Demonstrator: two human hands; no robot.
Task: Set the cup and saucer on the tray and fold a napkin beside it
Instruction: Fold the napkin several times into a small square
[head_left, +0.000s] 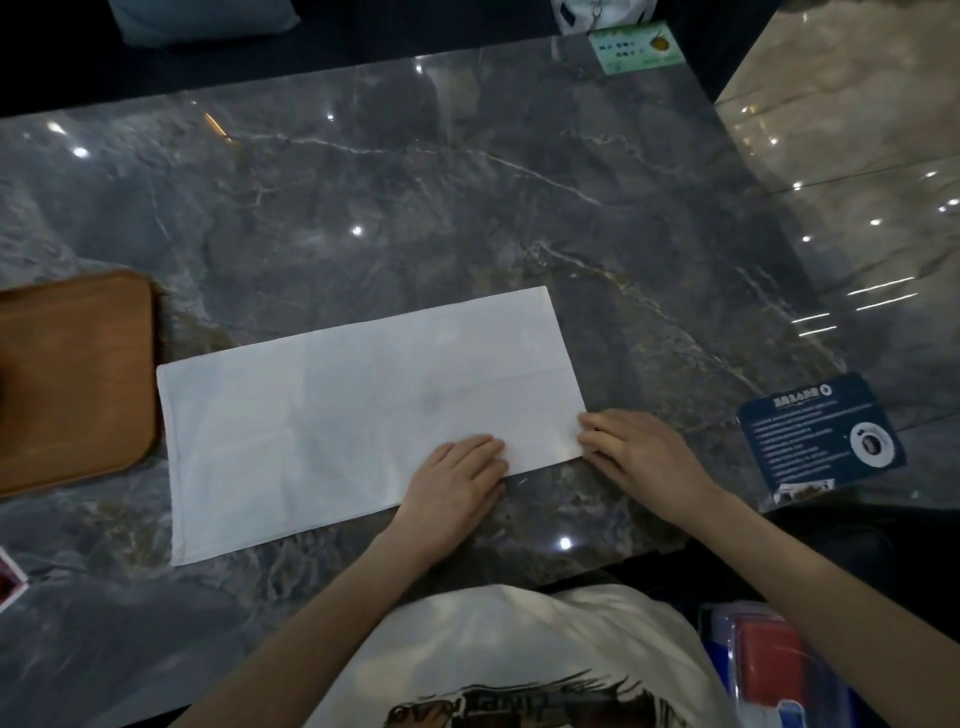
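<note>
While the dark marbled worktop (415, 197) filled most of the view, the white napkin (337, 415) lay flat on it as a long folded rectangle, slightly turned, and it served as the middle of the scene. Left of the napkin, just beside its short edge but not touching it, a wooden tray (78, 374) stood, cut by the picture border; no cup or saucer could be seen on its visible part. Right of the napkin, near the worktop corner, a dark blue card (821, 431) lay flat. Far beyond the napkin, at the far worktop edge, was a small green card (636, 47). The left hand (457, 483) pressed flat on the near right part of the napkin, fingers together and stretched, holding nothing. The right hand (639, 452) touched the napkin's right near corner with its fingers (589, 423) bent; whether they pinched the cloth, I could not tell.
</note>
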